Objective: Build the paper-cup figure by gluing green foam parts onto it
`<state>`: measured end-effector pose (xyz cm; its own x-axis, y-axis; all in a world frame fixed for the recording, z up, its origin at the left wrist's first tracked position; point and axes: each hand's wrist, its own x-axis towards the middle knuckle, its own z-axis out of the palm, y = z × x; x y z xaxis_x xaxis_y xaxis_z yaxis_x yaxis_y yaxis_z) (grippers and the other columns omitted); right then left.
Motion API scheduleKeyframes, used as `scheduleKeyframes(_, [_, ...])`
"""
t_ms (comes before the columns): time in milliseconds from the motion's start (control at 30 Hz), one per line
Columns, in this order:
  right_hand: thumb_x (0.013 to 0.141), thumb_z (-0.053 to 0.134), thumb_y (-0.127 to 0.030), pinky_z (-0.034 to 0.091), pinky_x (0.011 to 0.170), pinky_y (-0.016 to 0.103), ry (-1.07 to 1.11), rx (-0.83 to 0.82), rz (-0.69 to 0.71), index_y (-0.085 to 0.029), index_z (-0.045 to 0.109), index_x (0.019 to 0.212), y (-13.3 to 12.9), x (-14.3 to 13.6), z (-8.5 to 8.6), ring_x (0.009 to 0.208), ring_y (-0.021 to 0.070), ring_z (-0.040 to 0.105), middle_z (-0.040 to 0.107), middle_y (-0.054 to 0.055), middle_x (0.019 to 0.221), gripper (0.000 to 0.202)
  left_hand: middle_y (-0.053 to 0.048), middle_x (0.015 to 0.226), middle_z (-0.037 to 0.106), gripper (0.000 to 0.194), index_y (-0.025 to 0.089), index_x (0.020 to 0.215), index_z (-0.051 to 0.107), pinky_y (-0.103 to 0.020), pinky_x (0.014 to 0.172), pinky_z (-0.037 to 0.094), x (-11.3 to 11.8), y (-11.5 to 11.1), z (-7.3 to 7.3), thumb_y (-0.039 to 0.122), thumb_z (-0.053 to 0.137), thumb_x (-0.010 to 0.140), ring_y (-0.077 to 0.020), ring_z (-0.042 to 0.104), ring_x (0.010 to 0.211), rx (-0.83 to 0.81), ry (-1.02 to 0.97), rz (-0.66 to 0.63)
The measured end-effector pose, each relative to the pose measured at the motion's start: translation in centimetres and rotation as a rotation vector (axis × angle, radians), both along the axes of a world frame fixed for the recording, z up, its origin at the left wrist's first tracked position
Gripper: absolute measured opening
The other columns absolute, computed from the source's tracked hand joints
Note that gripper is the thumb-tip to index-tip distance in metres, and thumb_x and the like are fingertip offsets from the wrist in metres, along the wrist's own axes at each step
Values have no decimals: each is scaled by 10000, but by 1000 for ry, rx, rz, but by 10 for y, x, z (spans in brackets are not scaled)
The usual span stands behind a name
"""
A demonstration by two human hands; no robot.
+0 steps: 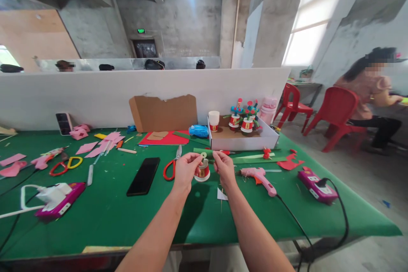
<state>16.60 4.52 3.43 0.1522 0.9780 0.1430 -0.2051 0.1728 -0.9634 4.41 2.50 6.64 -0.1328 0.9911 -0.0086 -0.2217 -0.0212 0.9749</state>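
Observation:
My left hand (187,169) pinches the left end of a green paper strip (208,151). At those fingertips is a small pale round piece with a hole (204,155). The strip's right end is between the fingers of my right hand (225,169). Just below and between my hands stands a small red and white paper cup (202,173); whether either hand touches it, I cannot tell. Red-handled scissors (171,167) lie beside my left hand. A pink glue gun (260,179) rests to the right of my right hand.
A white box (245,143) holding several decorated cups stands at the back. A black phone (143,176) lies left of my hands. Purple power strips (318,185) with cords sit at both sides. Pink paper scraps (105,143) cover the left. A person (366,89) sits far right.

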Motion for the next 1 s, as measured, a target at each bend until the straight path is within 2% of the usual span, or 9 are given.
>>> scheduleKeyframes(267, [668, 664, -634, 151, 400, 230, 32, 1, 87, -193, 533, 613, -2, -2, 3, 368, 52, 223, 321, -95, 365, 464, 36, 484, 574, 392, 124, 665, 641, -177, 354, 327, 6, 1, -2, 431, 820, 499, -45, 418, 337, -29, -15, 29])
scheduleKeyframes(500, [661, 659, -663, 147, 408, 233, 28, 10, 85, -193, 518, 594, -2, -2, 2, 373, 53, 225, 336, -92, 361, 496, 29, 465, 573, 363, 124, 650, 657, -181, 339, 307, 8, 3, -1, 437, 795, 527, -54, 415, 312, -30, 104, 51])
scheduleKeyframes(667, [662, 656, -669, 157, 411, 234, 25, 9, 90, -191, 523, 578, -2, -3, 1, 371, 53, 233, 348, -88, 352, 503, 35, 465, 567, 261, 134, 638, 655, -178, 334, 304, 8, 4, 2, 369, 755, 584, -57, 419, 305, -31, 192, 70])
scheduleKeyframes(1000, [690, 647, -649, 188, 419, 230, 7, 14, 99, -184, 550, 614, -2, -2, 0, 379, 60, 259, 366, -85, 366, 481, 30, 481, 580, 138, 133, 653, 652, -177, 341, 318, 7, 7, -3, 268, 670, 675, -63, 442, 308, -14, 285, 89])
